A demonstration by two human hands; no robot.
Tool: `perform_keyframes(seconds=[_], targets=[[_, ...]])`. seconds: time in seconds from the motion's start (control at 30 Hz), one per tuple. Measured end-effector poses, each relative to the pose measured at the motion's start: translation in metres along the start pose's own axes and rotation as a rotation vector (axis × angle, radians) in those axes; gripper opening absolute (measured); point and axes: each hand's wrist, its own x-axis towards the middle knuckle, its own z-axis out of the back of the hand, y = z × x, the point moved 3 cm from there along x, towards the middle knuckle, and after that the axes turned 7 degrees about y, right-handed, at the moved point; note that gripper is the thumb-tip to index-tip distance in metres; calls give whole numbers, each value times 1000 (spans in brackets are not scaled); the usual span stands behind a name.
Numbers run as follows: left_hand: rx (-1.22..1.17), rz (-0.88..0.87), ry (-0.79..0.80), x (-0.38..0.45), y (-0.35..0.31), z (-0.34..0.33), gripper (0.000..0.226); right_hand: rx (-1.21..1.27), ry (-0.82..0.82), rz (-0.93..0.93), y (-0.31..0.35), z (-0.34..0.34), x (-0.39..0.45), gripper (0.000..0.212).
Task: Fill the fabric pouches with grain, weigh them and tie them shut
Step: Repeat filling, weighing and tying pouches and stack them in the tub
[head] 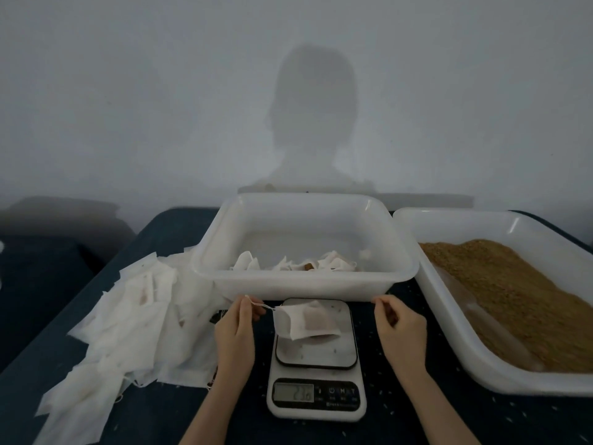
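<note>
- L hand (236, 326) pinches drawstring (263, 306) of pouch (305, 319) over scale (316, 358).
- R hand (396, 321) fingers pinched, prob. on the other string end; too thin to tell.
- Pull both ends evenly, keep pouch mouth up.

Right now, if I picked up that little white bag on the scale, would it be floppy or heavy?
Probably floppy: the pouch is thin fabric, folded and sagging over the scale. Likely light, since only a small brown patch of grain shows through. It shouldn't roll, but grain might spill until the string in the left hand is tied.
</note>
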Motion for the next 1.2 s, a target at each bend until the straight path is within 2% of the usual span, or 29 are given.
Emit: perform_keyframes(seconds=[0.67,0.87,0.97,1.07,1.17,1.2], targets=[[11,20,37,0,1,-7,36,5,19,-45,-6,-2,1,14],[-2,23,33,1,1,-6,36,52,49,3,4,-1,-2,23],[9,16,40,1,2,-6,36,45,47,87,27,5,0,23],[33,0,46,1,1,-7,37,22,208,237,71,-4,-4,17],[25,-12,57,1,1,-6,37,-201,469,338,104,-26,-15,44],[20,-13,58,0,0,-6,37,-279,516,365,110,-33,-18,47]])
